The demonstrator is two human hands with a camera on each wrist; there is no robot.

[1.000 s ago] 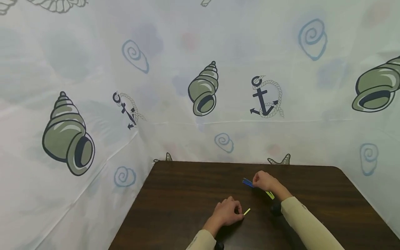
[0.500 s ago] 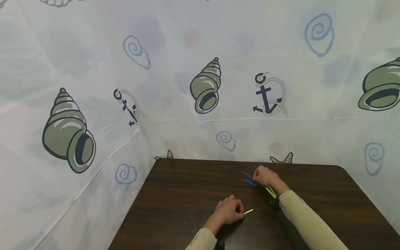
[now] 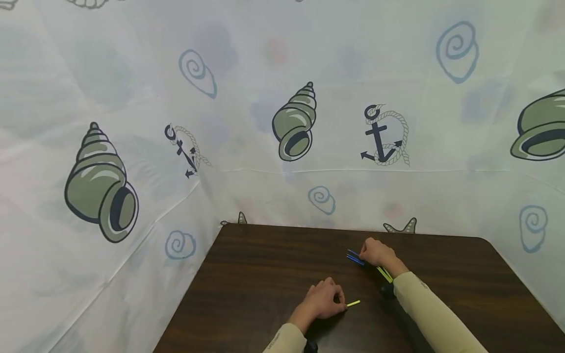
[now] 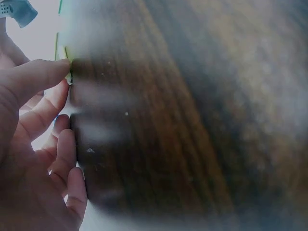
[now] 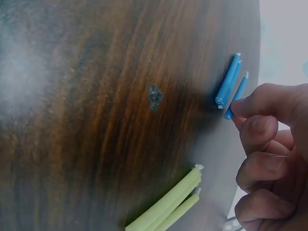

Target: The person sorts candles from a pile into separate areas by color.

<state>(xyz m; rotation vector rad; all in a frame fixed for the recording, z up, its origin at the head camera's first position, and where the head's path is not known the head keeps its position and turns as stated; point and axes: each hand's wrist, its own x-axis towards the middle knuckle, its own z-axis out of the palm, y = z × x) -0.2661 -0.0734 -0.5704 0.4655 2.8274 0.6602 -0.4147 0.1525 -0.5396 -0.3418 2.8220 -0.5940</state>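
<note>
My left hand [image 3: 321,299] pinches a thin yellow birthday candle [image 3: 354,304] between thumb and forefinger, low over the brown table [image 3: 247,284]. The candle's free end points right. Farther off and to the right, my right hand [image 3: 378,253] pinches a blue birthday candle [image 5: 239,94] near its lower end. Beside that one lie more blue candles [image 5: 227,83], side by side on the tabletop. Several yellow-green candles [image 5: 166,204] with white wicks lie close together nearer my right wrist; in the head view that forearm partly covers them.
A white cloth [image 3: 247,196] printed with shells and anchors hangs behind and to the left of the table. A dark worn patch [image 5: 155,97] marks the tabletop. A black wrist camera [image 3: 388,291] sits under the right sleeve.
My right hand has parted one blue candle from the other blue ones. The yellow candle in my left hand has swung from steeply slanted to nearly level in the head view.
</note>
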